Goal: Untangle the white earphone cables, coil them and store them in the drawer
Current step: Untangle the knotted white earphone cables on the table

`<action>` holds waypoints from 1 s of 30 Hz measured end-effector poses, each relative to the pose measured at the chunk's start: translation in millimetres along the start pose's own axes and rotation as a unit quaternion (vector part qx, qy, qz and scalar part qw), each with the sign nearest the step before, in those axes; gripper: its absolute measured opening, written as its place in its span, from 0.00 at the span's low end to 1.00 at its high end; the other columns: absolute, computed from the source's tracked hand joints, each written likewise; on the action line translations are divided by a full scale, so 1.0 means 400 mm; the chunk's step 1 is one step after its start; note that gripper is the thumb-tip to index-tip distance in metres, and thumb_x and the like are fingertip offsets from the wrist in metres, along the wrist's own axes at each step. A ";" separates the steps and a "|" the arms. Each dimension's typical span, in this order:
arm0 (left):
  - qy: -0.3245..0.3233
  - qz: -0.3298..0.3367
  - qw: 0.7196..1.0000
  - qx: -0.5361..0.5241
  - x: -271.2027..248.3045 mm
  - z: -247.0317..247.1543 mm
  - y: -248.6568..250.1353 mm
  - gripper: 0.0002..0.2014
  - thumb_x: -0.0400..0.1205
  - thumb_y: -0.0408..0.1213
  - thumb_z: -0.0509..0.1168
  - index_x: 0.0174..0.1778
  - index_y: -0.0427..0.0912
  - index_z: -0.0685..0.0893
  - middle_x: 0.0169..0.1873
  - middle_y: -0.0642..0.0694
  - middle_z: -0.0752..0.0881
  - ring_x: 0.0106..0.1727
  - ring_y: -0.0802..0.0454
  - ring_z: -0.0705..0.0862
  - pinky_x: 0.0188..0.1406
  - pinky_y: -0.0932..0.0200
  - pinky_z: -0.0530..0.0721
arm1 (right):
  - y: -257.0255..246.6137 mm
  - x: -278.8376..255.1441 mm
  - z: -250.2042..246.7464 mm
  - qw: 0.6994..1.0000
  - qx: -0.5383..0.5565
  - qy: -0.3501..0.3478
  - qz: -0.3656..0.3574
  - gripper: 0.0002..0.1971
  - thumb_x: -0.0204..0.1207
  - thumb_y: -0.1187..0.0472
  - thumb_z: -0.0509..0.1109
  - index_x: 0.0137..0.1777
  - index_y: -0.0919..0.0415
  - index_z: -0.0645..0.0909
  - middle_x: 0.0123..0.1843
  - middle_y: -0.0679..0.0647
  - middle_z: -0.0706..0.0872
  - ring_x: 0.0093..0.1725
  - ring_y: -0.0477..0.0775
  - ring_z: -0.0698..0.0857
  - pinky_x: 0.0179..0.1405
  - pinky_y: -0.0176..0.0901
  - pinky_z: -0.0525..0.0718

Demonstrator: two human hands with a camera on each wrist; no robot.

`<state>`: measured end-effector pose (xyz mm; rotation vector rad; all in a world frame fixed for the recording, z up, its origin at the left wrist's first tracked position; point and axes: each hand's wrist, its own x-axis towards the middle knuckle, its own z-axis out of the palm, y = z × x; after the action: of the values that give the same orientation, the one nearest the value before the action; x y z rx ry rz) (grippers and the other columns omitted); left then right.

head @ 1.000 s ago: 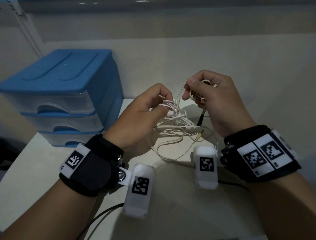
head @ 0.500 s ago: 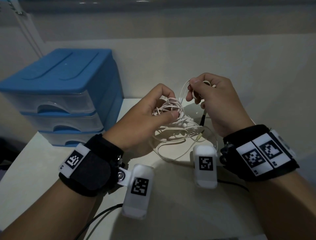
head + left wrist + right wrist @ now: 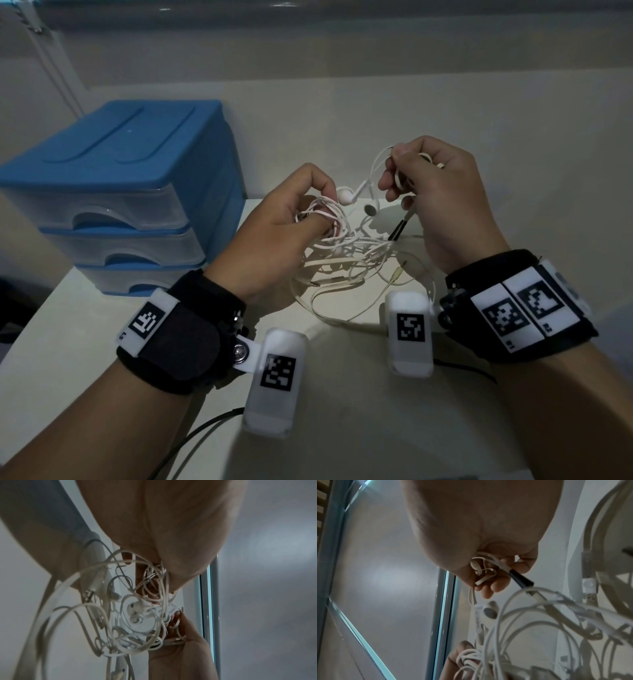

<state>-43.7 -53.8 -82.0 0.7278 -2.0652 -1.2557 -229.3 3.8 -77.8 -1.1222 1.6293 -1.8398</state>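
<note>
To the left of your hands stands the blue drawer unit, its three translucent drawers pushed in; you cannot make out anything inside them through the cloudy fronts. It sits on the pale worktop, which runs under both wrists. Your left hand has its fingers curled round a bunch of the white earphone cables, and your right hand pinches another loop of them just beside it, raised a little higher. The rest of the tangle hangs between and below your hands, its lowest loops lying on the worktop. Which strand belongs to which set is impossible to tell. Two earbuds dangle in the gap between your hands, and a black plug sleeve pokes out under your right fingers.
</note>
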 end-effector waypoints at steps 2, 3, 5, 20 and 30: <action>0.000 -0.001 1.000 0.004 0.001 0.001 -0.001 0.06 0.88 0.32 0.65 0.49 0.49 0.81 0.42 0.44 0.90 0.42 0.54 0.83 0.49 0.53 0.80 | 0.001 0.000 -0.001 1.000 -0.006 -0.004 0.000 0.13 0.85 0.60 0.68 0.37 0.57 0.82 0.34 0.55 0.88 0.33 0.51 0.81 0.31 0.32 0.75; 0.001 0.001 1.000 0.007 0.001 0.001 -0.002 0.07 0.87 0.32 0.65 0.49 0.49 0.81 0.44 0.43 0.90 0.44 0.53 0.84 0.51 0.52 0.81 | 0.001 -0.001 -0.001 1.000 -0.007 -0.006 -0.001 0.12 0.85 0.61 0.68 0.38 0.57 0.83 0.35 0.55 0.89 0.33 0.51 0.82 0.30 0.31 0.76; 0.008 0.004 1.000 0.007 0.003 0.000 -0.002 0.07 0.86 0.30 0.65 0.49 0.48 0.81 0.46 0.43 0.90 0.46 0.52 0.85 0.53 0.52 0.82 | -0.001 -0.003 -0.003 1.000 -0.006 -0.010 -0.005 0.12 0.85 0.62 0.69 0.39 0.59 0.85 0.36 0.56 0.89 0.33 0.51 0.83 0.29 0.29 0.76; 0.049 -0.025 0.998 -0.012 0.009 -0.003 -0.004 0.18 0.84 0.28 0.67 0.65 0.55 0.81 0.31 0.38 0.78 0.37 0.49 0.80 0.44 0.51 0.79 | -0.007 -0.017 0.001 0.987 -0.020 -0.159 0.022 0.09 0.83 0.65 0.71 0.56 0.61 0.92 0.37 0.59 0.87 0.31 0.47 0.80 0.33 0.35 0.76; 0.024 -0.024 0.999 0.022 0.008 0.001 -0.004 0.24 0.74 0.37 0.69 0.65 0.63 0.85 0.51 0.37 0.91 0.52 0.37 0.91 0.60 0.31 0.86 | 0.007 -0.025 0.015 0.982 -0.015 -0.185 0.020 0.19 0.70 0.47 0.80 0.54 0.60 0.87 0.34 0.53 0.84 0.29 0.51 0.83 0.28 0.38 0.82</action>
<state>-45.7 -56.7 -82.9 0.8239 -2.0539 -1.2110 -219.4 7.3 -83.4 -1.3423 1.4538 -1.4756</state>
